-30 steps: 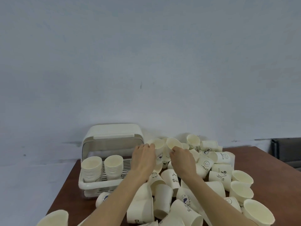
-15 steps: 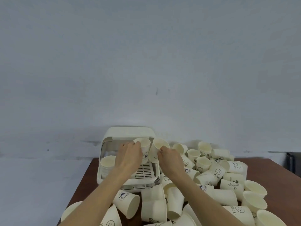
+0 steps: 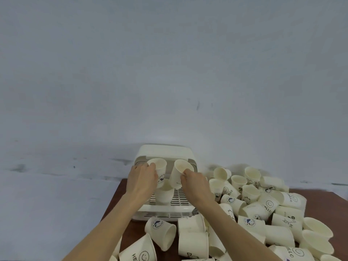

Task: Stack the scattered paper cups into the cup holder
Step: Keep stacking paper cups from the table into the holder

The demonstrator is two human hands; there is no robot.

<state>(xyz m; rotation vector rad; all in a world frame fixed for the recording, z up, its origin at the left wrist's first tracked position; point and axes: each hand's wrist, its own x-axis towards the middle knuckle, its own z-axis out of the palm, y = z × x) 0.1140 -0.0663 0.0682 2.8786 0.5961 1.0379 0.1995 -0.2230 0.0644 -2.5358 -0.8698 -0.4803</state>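
The cream cup holder (image 3: 165, 208) stands on the brown table with its lid (image 3: 163, 150) flipped up at the back. My left hand (image 3: 142, 178) grips a paper cup (image 3: 159, 167) over the holder. Beside it, my right hand (image 3: 194, 183) holds a second cup (image 3: 179, 171), tilted to the left. A cup stack (image 3: 164, 194) stands on the slatted tray beneath both held cups. My left hand hides the tray's left part. Several loose paper cups (image 3: 250, 194) lie scattered to the right and in front.
The table (image 3: 320, 196) ends at its left edge just beside the holder, with a pale wall behind. Fallen cups (image 3: 162, 230) crowd the near side under my forearms.
Both hands have carried their cups left from the pile to above the holder's tray. The view has turned left, so the holder sits near the middle.
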